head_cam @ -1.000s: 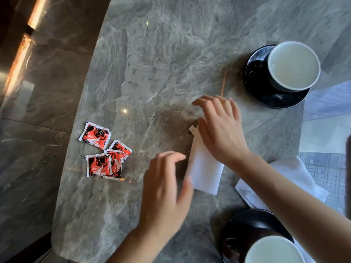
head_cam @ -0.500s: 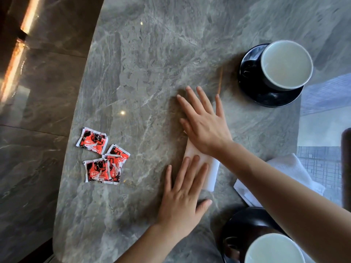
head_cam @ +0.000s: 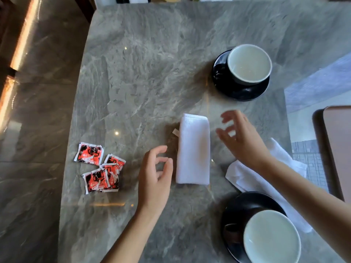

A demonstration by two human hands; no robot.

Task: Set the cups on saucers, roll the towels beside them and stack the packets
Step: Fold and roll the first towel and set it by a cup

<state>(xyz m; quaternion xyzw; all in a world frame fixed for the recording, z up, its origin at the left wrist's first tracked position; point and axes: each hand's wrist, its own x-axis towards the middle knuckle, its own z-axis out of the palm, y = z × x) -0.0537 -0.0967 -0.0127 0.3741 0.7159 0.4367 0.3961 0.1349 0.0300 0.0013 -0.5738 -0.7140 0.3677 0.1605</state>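
Both hands (head_cam: 197,154) have lifted off the rolled towel (head_cam: 193,149), empty and apart; the near cup (head_cam: 271,237) is cropped.

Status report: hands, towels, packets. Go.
Left hand and right hand open, flanking folded towel. Second towel flat. Packets unstacked. Nothing obstructing.

The bench (head_cam: 152,73) is grey marble with pale veins. Both towels (head_cam: 193,149) are plain white. 4 packets (head_cam: 89,153) are red, black and white. 2 cups (head_cam: 249,64), pale inside, sit on black saucers (head_cam: 220,76).
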